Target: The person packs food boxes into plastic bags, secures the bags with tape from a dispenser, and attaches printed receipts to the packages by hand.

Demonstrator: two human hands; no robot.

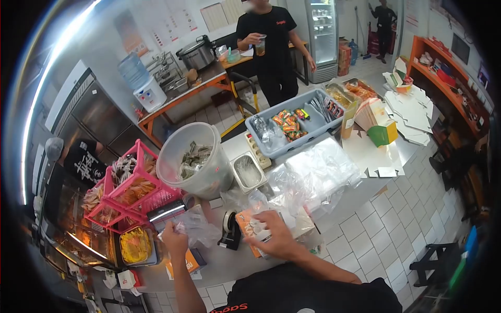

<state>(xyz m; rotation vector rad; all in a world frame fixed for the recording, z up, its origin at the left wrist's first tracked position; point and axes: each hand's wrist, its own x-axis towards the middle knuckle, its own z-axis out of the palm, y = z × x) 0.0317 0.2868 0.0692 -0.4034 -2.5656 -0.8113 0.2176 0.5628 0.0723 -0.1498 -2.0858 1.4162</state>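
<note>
One long counter (pixel 223 266) carries the work, with a big translucent bucket (pixel 216 172) and a pink basket (pixel 134 180) at its far left. That crowding calls for short, low moves on the near edge. The clear bag (pixel 204 229), the thing being handled, lies beside the tape dispenser (pixel 228 229); the left hand (pixel 176 241) appears to grasp its gathered end between fingers and thumb. A light pinch, close to the gather, should keep the thin film from slipping or tearing. The right hand (pixel 275 236) is loose, fingers spread over the orange-and-white box (pixel 247 224); whether they touch it, I cannot tell. Flat fingers would steady that box better than a squeeze. Smallest here, the dispenser stands between the hands, so loose film is best kept off it.
</note>
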